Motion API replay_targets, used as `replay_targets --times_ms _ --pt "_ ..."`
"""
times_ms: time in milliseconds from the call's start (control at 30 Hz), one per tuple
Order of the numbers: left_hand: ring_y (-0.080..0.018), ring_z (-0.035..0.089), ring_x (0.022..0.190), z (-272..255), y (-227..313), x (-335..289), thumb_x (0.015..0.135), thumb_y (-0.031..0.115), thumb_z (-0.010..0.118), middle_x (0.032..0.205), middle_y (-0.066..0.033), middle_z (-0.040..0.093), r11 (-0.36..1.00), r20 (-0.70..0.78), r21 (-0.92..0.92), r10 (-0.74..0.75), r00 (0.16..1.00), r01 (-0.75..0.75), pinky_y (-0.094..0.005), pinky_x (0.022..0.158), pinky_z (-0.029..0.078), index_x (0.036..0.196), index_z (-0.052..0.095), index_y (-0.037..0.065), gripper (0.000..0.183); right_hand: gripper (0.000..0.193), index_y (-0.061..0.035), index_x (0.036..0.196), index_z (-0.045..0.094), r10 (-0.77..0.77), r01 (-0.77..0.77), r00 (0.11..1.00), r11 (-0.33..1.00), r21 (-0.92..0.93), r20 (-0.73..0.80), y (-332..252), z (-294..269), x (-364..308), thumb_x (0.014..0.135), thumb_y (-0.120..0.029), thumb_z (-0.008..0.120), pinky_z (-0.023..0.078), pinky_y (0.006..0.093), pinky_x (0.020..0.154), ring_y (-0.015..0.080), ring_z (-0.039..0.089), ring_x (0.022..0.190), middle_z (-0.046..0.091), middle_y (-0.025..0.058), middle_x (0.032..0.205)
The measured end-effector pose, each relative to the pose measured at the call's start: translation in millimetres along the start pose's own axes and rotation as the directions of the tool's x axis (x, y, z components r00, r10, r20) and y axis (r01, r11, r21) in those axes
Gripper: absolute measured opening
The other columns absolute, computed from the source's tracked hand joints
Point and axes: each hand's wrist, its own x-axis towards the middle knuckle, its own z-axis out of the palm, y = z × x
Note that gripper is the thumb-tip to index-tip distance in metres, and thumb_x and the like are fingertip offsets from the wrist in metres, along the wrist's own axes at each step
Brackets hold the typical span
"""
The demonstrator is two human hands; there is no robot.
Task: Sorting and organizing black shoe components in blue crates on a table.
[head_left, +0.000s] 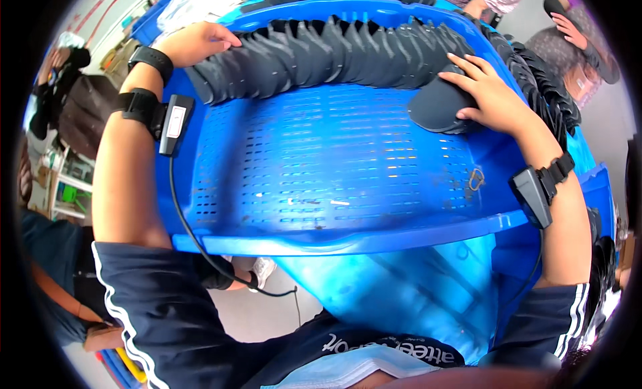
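A long row of dark grey, flat, round-ended pieces that look like insoles (pixel 314 54) stands on edge along the far side of a blue plastic basket (pixel 334 244). Against the row's left end lies my left hand (pixel 197 44), its fingers stretched over the tops of the pieces. At the right end my right hand (pixel 488 94) grips a dark insole (pixel 438 107), thumb on its face and fingers across its upper edge. This one leans forward of the row, its broad face showing. Whether other pieces are behind it in the hand, I cannot tell.
The basket has a slotted floor with a small loop of string (pixel 476 179) on it. More stacked dark pieces (pixel 542 88) lie beyond its right wall. Light-blue sheeting (pixel 401 288) hangs below the front rim. Other people are at the left and far right. Cables run from both wrist devices.
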Motion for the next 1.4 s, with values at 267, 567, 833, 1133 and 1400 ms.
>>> replay_targets --times_ms 267,567,833,1133,1400 --pt "-0.0222 0.061 0.085 -2 -53 -29 0.079 0.009 0.049 0.090 -0.0106 0.065 0.853 0.191 0.487 -0.314 0.930 0.188 -0.0310 0.079 0.046 0.099 0.063 0.006 0.024 0.075 -0.0186 0.125 0.044 0.003 -0.003 0.999 1.000 0.005 0.040 -6 -1 3 0.057 -0.012 0.076 0.030 0.0412 0.102 0.0334 0.029 0.125 0.030 0.0084 0.138" --pt "-0.0216 0.059 0.073 8 55 -3 0.082 0.011 0.052 0.074 -0.0127 0.061 0.999 -0.283 0.038 0.000 0.959 0.011 -0.0310 0.067 0.047 0.093 0.061 0.002 0.017 0.047 -0.0109 0.124 0.043 0.253 -0.123 0.766 0.960 0.252 -0.591 12 10 19 0.081 -0.028 0.053 0.027 0.0437 0.100 0.0384 0.036 0.119 0.039 0.0169 0.131" --pt "-0.0088 0.021 0.034 25 244 65 0.075 0.076 0.001 0.041 0.0045 0.022 0.700 0.008 -0.710 0.119 0.993 -0.078 -0.0217 0.038 0.026 0.043 0.026 0.013 0.075 0.032 0.0000 0.095 0.054 0.706 -0.111 0.545 0.595 0.796 -0.452 25 1 7 0.086 -0.029 0.044 0.038 0.0415 0.085 0.0373 0.050 0.096 0.055 0.0231 0.101" --pt "-0.0301 0.052 0.103 90 265 148 0.072 0.010 0.059 0.108 -0.0179 0.055 0.938 -0.165 -0.107 0.311 0.936 -0.330 -0.0368 0.088 0.041 0.117 0.043 0.000 0.048 0.021 -0.0039 0.085 0.064 0.669 -0.532 0.716 0.708 0.464 -0.199 23 -13 1 0.073 -0.014 0.049 0.044 0.0412 0.079 0.0321 0.058 0.088 0.062 0.0180 0.091" --pt "-0.0363 0.032 0.123 92 218 136 0.077 0.025 0.062 0.135 -0.0208 0.028 0.971 -0.400 0.106 0.239 0.885 -0.214 -0.0437 0.099 0.030 0.133 0.030 0.013 0.066 0.028 -0.0002 0.094 0.063 0.544 -0.557 0.830 0.820 0.130 0.125 50 -31 -12 0.076 -0.019 0.053 0.044 0.0413 0.080 0.0330 0.059 0.091 0.061 0.0181 0.100"
